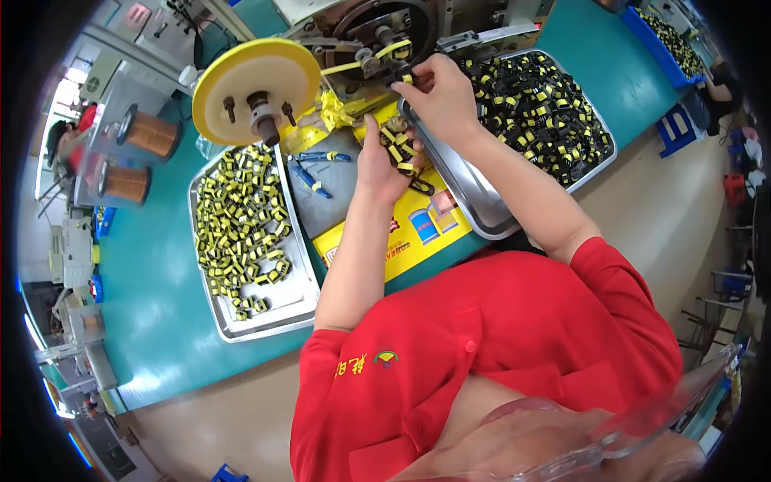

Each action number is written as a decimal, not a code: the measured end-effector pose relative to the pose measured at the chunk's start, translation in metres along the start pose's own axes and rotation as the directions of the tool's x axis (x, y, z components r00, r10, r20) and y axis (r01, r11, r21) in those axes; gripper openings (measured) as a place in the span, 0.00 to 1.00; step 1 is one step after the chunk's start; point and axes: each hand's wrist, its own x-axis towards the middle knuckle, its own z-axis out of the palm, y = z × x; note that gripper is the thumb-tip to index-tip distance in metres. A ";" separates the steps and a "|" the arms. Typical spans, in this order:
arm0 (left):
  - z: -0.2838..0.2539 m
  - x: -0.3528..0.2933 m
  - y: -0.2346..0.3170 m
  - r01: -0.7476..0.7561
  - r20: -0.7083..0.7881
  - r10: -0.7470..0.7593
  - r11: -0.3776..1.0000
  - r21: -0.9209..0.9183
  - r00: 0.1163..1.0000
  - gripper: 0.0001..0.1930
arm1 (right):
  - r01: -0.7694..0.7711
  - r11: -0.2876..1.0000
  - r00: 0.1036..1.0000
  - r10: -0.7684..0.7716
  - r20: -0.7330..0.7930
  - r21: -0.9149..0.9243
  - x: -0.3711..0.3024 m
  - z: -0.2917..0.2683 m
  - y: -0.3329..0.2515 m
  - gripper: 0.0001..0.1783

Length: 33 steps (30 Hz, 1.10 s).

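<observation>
My right hand (443,100) pinches a small black-and-yellow coil bobbin (406,78) just below the machine's spindle (389,38). Whether the bobbin touches the spindle is hard to tell. Another yellow-banded piece (395,51) sits at the spindle, with a strip of yellow tape leading toward it from the left. Lower and to the left, my left hand (379,170) is curled around several coil bobbins (399,147), its thumb pointing up. Its fingers are partly hidden behind them.
A metal tray (301,312) of yellow-banded bobbins lies on the left; another tray (491,221) of mostly black ones is on the right. Blue-handled pliers (312,181) rest on a grey plate. Above stands a large yellow disc (210,84), beside crumpled yellow tape (335,112). Copper wire spools (152,135) stand farther left.
</observation>
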 end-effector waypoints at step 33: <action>0.028 0.019 0.007 0.152 0.306 -0.086 0.968 -0.198 0.948 0.21 | 0.488 0.865 0.586 -0.226 0.778 -0.116 -0.067 -0.096 0.036 0.11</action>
